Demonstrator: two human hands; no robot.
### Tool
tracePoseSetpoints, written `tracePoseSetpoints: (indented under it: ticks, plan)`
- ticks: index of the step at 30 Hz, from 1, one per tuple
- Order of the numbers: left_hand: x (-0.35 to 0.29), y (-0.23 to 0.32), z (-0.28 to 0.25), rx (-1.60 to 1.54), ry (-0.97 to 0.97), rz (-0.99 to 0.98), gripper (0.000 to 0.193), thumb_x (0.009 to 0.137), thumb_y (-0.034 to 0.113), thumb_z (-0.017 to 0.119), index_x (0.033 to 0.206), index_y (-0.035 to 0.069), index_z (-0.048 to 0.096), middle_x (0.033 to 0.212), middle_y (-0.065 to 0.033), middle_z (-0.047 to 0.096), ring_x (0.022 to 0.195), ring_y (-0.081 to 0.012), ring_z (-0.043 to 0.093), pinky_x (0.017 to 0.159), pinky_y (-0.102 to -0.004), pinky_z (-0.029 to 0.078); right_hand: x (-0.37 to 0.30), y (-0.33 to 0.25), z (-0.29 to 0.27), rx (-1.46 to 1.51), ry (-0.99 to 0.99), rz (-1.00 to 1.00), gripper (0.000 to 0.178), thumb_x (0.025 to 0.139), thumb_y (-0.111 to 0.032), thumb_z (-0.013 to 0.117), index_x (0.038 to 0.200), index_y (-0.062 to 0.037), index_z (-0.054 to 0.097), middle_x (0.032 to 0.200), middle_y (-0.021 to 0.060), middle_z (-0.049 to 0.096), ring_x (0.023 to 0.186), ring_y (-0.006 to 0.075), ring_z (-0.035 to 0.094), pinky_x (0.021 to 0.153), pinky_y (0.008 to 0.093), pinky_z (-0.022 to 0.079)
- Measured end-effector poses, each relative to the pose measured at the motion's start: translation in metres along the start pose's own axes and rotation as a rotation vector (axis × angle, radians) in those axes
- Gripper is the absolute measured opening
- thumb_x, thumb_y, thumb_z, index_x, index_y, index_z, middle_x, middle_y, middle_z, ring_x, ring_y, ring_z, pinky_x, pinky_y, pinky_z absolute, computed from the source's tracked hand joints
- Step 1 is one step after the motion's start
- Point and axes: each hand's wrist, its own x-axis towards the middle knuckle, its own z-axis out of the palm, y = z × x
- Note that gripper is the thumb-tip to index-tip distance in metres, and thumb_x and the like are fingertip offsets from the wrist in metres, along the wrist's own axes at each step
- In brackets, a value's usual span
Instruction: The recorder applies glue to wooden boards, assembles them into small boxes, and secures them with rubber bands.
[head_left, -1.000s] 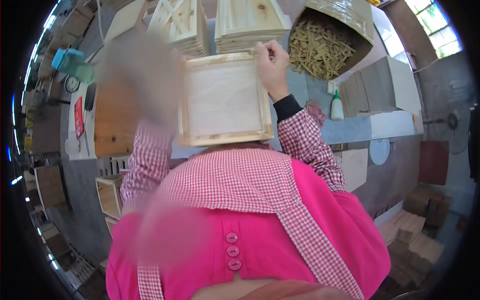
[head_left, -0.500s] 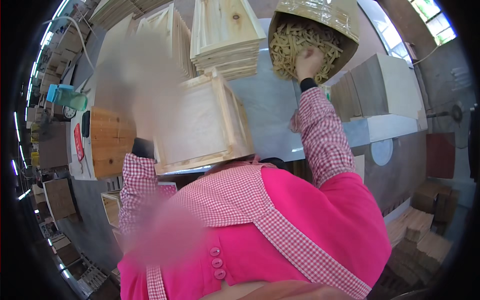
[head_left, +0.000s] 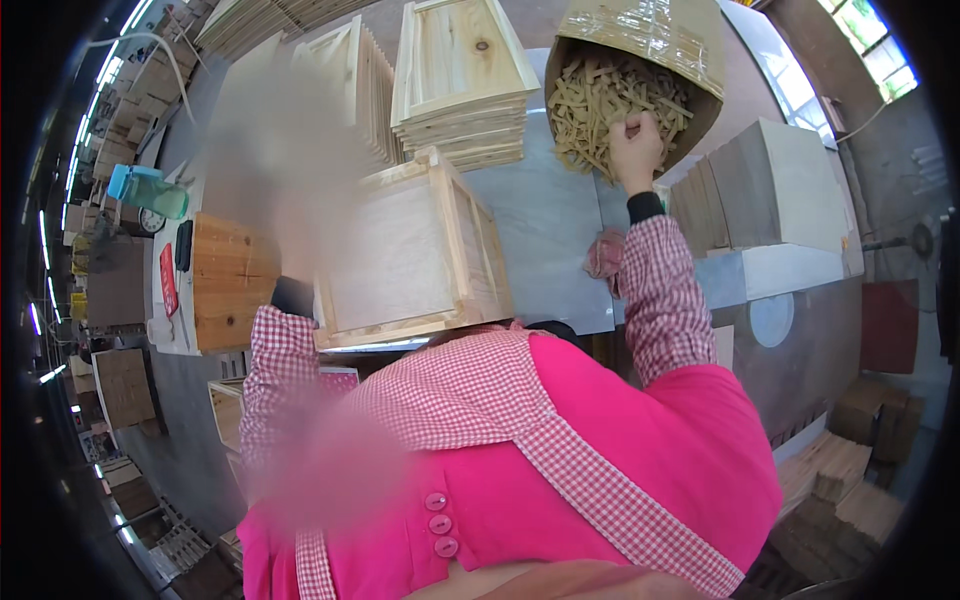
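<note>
My right hand (head_left: 637, 150) is at the mouth of a cardboard box (head_left: 650, 28) lying on its side, full of short, thin tan strips (head_left: 590, 105). Its fingers are curled together over the strips; whether one is pinched in them is too small to tell. In front of me on the worktable stands a wooden frame-like box (head_left: 395, 255) with a pale panel facing up. My left hand (head_left: 305, 235) is at that box's left side, largely lost in a blurred patch, so its fingers cannot be read.
Behind the wooden box are stacks of framed wooden panels (head_left: 465, 60). A pink cloth (head_left: 604, 256) lies on the grey tabletop (head_left: 550, 215). Grey boards (head_left: 745, 185) stand at right. At left are a wooden block (head_left: 235, 280), a red-handled tool (head_left: 168, 278) and a teal-lidded jar (head_left: 150, 190).
My right hand has drawn a little toward me at the box of strips, and its fingers now show curled together. The view has shifted slightly; my left arm stays by the wooden box.
</note>
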Motion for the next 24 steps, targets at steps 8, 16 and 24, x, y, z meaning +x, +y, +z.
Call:
tracePoseSetpoints:
  ticks: [8,16,24]
  plan:
    - [-0.020,0.092,0.015,0.313,0.057,0.443,0.026,0.095,0.019,0.056,0.114,0.002,0.058,0.108,-0.0085,0.062,0.092,-0.0143,0.057,0.089,-0.0301,0.043,-0.051,-0.169,-0.066,0.820,-0.209,-0.065,0.013,0.081,-0.002,0.063,0.088,0.0000,0.052,0.075,0.0067,0.059,0.064,0.0123,0.058,0.059,0.0242,0.046]
    - [-0.079,0.213,0.011,-0.469,-0.613,0.479,0.069,0.080,0.021,0.075,0.136,-0.001,0.041,0.126,-0.0162,0.055,0.117,-0.0224,0.055,0.101,-0.0337,0.042,-0.133,-0.282,-0.089,0.612,-0.835,-0.595,0.026,0.082,0.002,0.063,0.105,0.0012,0.052,0.085,0.0015,0.058,0.077,0.0066,0.055,0.068,0.0206,0.043]
    - [-0.078,0.182,-0.046,-0.682,-1.022,-0.369,0.022,0.082,0.019,0.073,0.090,0.000,0.066,0.075,-0.0010,0.062,0.078,-0.0130,0.060,0.077,-0.0315,0.047,-0.148,-0.290,-0.111,0.288,-1.294,-0.399,0.025,0.076,-0.001,0.067,0.099,-0.0017,0.057,0.070,0.0053,0.053,0.072,0.0119,0.053,0.065,0.0255,0.041]
